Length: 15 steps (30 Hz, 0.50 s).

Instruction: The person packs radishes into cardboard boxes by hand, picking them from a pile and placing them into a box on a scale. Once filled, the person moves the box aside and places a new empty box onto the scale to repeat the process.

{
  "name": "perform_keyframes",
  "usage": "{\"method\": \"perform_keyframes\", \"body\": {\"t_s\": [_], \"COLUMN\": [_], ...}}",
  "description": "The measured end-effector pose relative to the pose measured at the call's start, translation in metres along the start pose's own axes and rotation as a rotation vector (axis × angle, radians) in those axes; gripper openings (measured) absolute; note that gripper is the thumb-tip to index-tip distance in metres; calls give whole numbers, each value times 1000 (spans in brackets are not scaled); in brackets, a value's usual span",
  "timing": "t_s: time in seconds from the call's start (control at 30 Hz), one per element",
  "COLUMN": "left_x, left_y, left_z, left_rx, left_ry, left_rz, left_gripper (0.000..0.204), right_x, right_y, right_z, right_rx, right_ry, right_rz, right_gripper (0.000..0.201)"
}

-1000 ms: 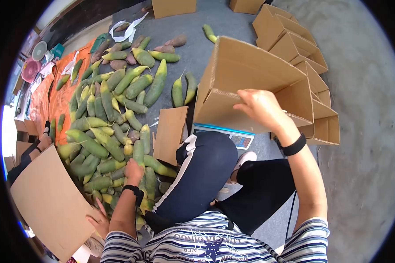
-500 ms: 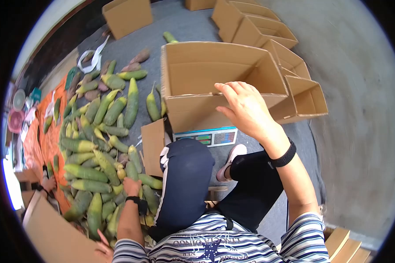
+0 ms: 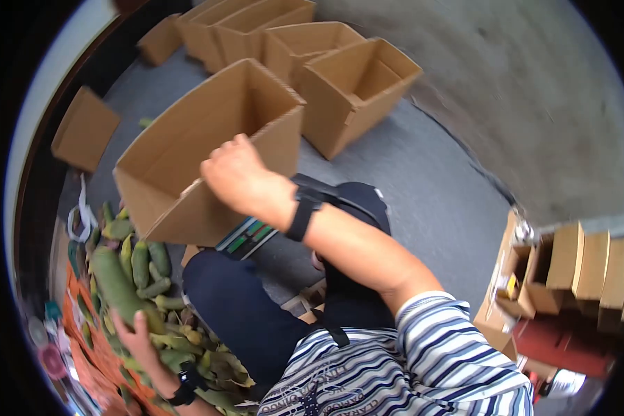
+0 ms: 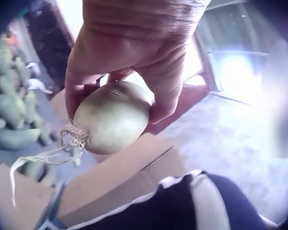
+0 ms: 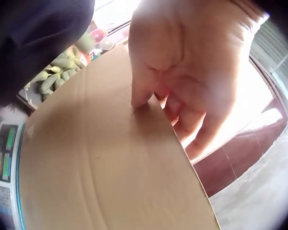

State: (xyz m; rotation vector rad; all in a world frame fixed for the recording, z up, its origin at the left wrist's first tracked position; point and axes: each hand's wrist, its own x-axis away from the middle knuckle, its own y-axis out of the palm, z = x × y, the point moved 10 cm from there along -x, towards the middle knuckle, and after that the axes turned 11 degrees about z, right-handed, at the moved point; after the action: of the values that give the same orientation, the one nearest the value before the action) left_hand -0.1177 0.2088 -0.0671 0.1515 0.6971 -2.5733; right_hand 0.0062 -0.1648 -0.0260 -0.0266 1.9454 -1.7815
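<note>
My left hand [image 3: 137,340] holds a large green radish [image 3: 121,283] over the heap at the lower left. In the left wrist view, thumb and fingers curl around the radish [image 4: 113,120], whose stringy root end faces the camera. My right hand [image 3: 241,180] grips the near rim of a tall cardboard box [image 3: 166,149]. The right wrist view shows the thumb on the outer wall of this box [image 5: 110,163] and the fingers over its edge. The box stands on a digital scale [image 3: 246,239] with green displays; its bottom is hidden.
A heap of green radishes [image 3: 156,277] lies left of my legs, partly on an orange sheet [image 3: 83,347]. Open cardboard boxes [image 3: 333,125] line the floor behind the scale. More cardboard [image 3: 565,256] is stacked at the right by the wall.
My left hand has lifted the radish off the heap. The right hand, looser half a second ago, now grips the box rim. The head view has swung right.
</note>
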Motion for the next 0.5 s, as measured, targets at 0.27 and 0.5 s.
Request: {"method": "perform_keyframes", "body": {"t_s": [0.27,0.5], "left_x": [-56,-75], "left_y": [174,315], "left_z": [232,173], "left_rx": [-395,-972], "left_ry": [700,853], "left_rz": [-420,-856], "left_gripper": [59,52], "right_x": [-2,2], "right_y": [12,11], "right_z": [-4,-9], "right_rx": [1,-28], "right_ry": [26,-22], "right_rz": [1,-68], "right_gripper": [22,32]}}
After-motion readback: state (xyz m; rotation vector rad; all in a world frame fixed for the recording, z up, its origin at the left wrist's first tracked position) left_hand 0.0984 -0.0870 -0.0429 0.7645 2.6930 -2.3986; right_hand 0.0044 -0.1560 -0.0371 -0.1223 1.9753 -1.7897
